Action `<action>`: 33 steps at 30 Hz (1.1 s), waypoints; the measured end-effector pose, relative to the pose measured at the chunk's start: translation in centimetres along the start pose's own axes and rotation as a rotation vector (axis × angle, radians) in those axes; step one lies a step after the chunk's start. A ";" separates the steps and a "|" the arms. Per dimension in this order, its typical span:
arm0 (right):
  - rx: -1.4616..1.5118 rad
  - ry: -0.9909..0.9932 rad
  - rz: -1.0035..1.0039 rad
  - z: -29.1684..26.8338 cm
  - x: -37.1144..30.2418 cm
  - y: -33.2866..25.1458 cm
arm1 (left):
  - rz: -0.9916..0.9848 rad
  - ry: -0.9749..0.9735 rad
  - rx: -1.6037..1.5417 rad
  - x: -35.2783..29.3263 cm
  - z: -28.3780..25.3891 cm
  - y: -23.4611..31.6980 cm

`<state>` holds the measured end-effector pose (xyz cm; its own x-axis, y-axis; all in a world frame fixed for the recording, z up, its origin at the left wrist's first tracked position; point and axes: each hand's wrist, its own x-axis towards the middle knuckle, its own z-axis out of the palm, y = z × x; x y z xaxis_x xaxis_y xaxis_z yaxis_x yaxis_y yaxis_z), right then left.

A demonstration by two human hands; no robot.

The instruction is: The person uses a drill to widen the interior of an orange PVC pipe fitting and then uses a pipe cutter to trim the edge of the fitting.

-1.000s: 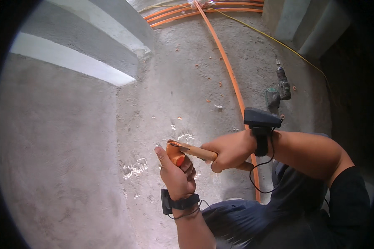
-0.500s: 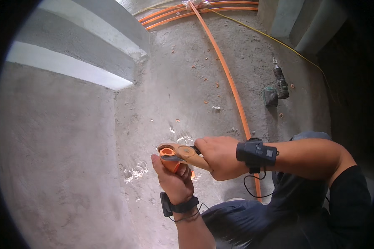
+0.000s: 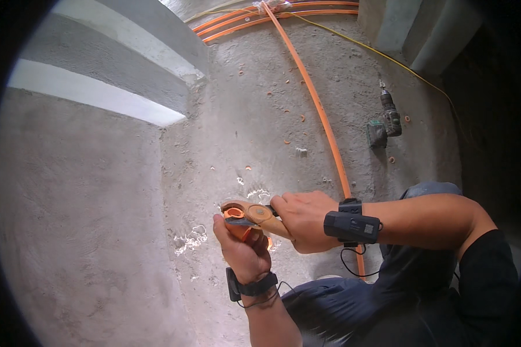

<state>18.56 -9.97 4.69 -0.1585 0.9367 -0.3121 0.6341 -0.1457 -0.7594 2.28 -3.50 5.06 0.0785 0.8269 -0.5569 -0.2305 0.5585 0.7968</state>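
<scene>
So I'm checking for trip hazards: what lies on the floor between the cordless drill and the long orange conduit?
Head view: only bare concrete between the cordless drill and the long orange conduit, no orange offcuts there.

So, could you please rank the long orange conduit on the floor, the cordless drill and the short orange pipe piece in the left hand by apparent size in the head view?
1. Long orange conduit, by far the largest.
2. Cordless drill.
3. Short orange pipe piece, held in the left hand. It looks close to the drill's size, and its nearness to the camera makes this order unsure.

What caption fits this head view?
Left hand holds orange pipe piece; right hand closes pipe cutter on it.
</scene>
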 end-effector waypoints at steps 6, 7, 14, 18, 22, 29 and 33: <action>-0.029 0.067 -0.021 0.6 0.6 1.5 | -0.077 0.103 0.037 -0.4 0.4 0.1; -0.030 0.069 -0.019 0.3 1.0 1.6 | -0.117 0.019 0.020 -0.3 -0.2 0.6; 0.261 0.009 0.006 -0.6 2.3 3.8 | -0.136 -0.203 0.011 -1.4 0.4 1.1; 0.330 0.005 0.107 -3.5 1.4 2.0 | -0.114 -0.267 -0.126 -0.9 -1.2 1.7; 0.101 0.092 0.012 -1.7 -0.2 0.6 | -0.111 -0.325 -0.187 -1.0 -0.9 1.5; -0.093 0.222 -0.153 -0.5 -0.9 -0.5 | -0.010 -0.369 -0.174 -0.8 -0.4 0.8; -0.180 0.285 -0.163 -0.5 -1.2 -0.9 | 0.011 -0.277 -0.122 -1.0 0.3 0.4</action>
<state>18.50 -10.78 6.03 -0.0675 0.9977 -0.0042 0.7450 0.0476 -0.6654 2.37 -4.06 5.98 0.3332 0.8288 -0.4495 -0.3464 0.5510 0.7592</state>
